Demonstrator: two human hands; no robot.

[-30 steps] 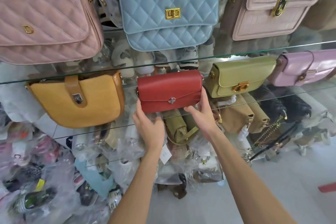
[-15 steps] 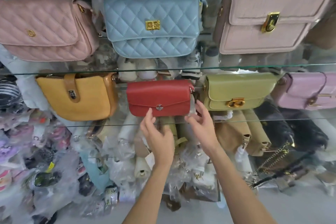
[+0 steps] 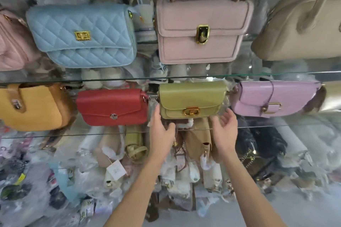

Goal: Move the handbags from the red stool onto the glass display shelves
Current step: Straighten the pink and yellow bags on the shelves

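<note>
While the green handbag (image 3: 191, 100) stands just above and between them, long axis crosswise, the left hand (image 3: 161, 132) and right hand (image 3: 224, 131) flank its lower corners, fingers relaxed, gripping nothing.

We're letting go of the red bag (image 3: 112, 107), now sitting alone on the glass shelf (image 3: 73, 135), & shifting both hands rightward; left hand (image 3: 161, 131) & right hand (image 3: 224, 131) are now reaching w/ fingers loose at either lower corner of the olive-green bag (image 3: 191, 97)
</note>
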